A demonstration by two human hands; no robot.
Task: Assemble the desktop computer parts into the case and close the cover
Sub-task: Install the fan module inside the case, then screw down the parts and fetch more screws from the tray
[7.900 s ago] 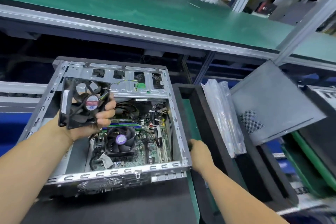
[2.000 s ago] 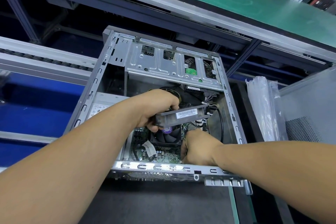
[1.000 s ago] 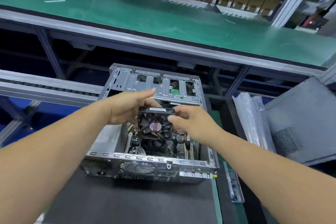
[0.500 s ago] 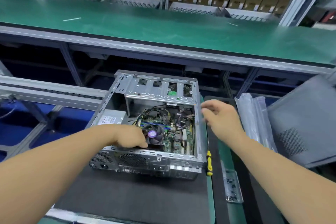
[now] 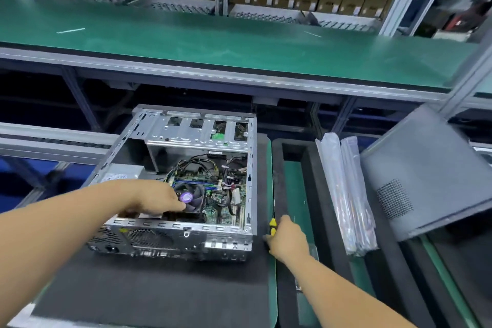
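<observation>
Head view: the open computer case (image 5: 186,231) lies on its side on a dark foam mat (image 5: 149,293), its interior facing up. Everything else sits relative to that case. Inside it, the motherboard (image 5: 221,202) shows at the right half, with a bundle of cables (image 5: 205,165) toward the far end under the silver drive cage (image 5: 202,130). The CPU cooler fan (image 5: 190,198) (purple sticker at its hub) sits near the middle. The left hand (image 5: 157,198) reaches into the case from the near-left side, resting by the near wall just beside the cooler; its fingers point down into the case and are hidden, so whether they grip anything cannot be told. Just off the case's near-right corner, the right hand (image 5: 288,241) curls round a screwdriver (image 5: 272,226), whose yellow handle pokes out above the knuckles and whose thin shaft points toward the far end. Further right of the case stands a bundle of clear plastic bags (image 5: 346,194), and beyond it the grey side cover (image 5: 431,173) leans tilted, well apart from the case. Behind the case runs a green conveyor belt (image 5: 213,42).
</observation>
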